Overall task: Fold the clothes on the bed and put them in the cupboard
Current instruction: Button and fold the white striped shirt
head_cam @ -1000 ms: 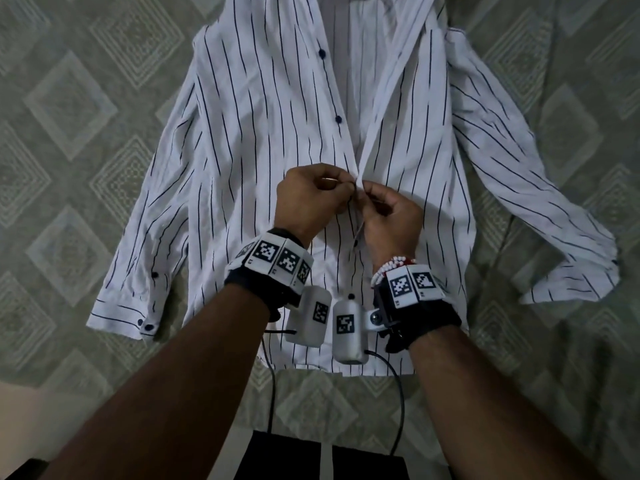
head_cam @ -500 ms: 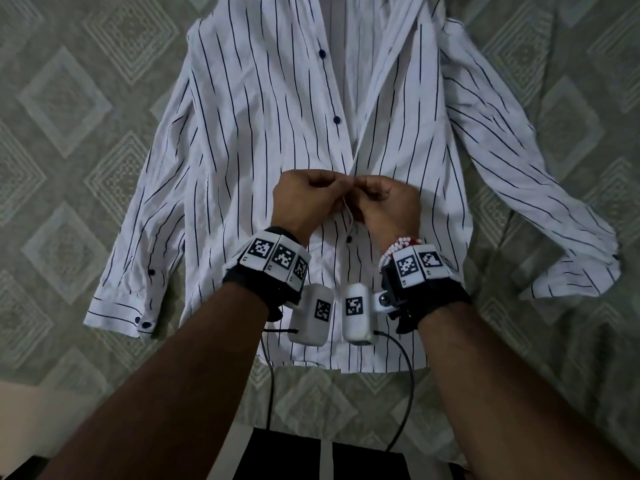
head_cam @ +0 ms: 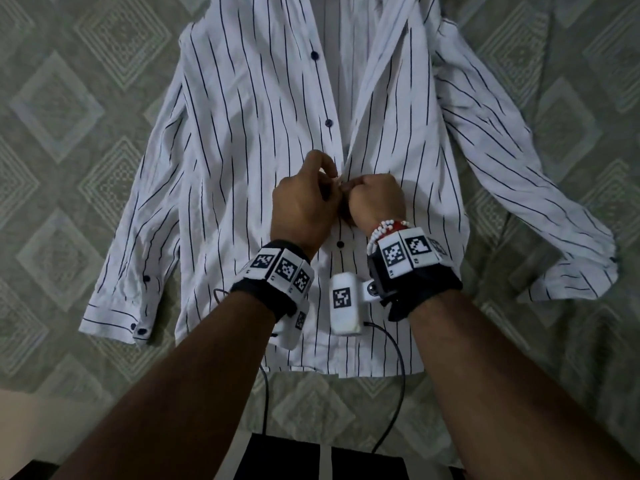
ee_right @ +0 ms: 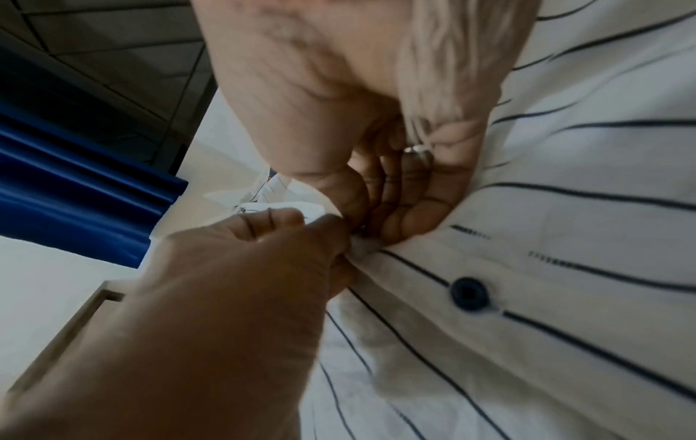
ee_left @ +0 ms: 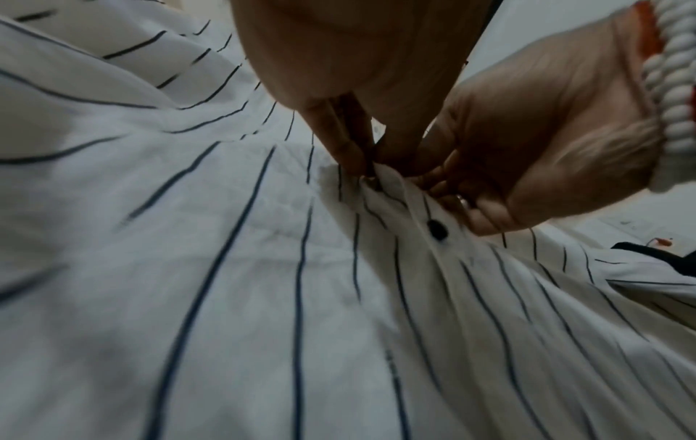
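A white shirt with dark pinstripes (head_cam: pixel 242 150) lies front-up on the bed, sleeves spread to both sides. My left hand (head_cam: pixel 332 178) and right hand (head_cam: pixel 350 186) meet at the middle of its front placket, and each pinches a fabric edge there. The left wrist view has my left fingertips (ee_left: pixel 359 166) gripping the bunched placket against my right hand (ee_left: pixel 527 143), just above a dark button (ee_left: pixel 437 229). From the right wrist, my right hand (ee_right: pixel 373 229) curls onto the same spot. The same button (ee_right: pixel 469 293) sits fastened below. Two higher buttons (head_cam: pixel 328 123) lie unfastened.
The bedspread (head_cam: pixel 69 168) is grey-green with a diamond pattern and surrounds the shirt. A black object (head_cam: pixel 311 459) lies at the bed's near edge, with cables running up to my wrists. A blue curtain (ee_right: pixel 75 178) shows in the right wrist view.
Both hands stay pinched on the placket at nearly the same spot. My right hand has turned knuckles-up, and a fastened button now shows just below the hands.
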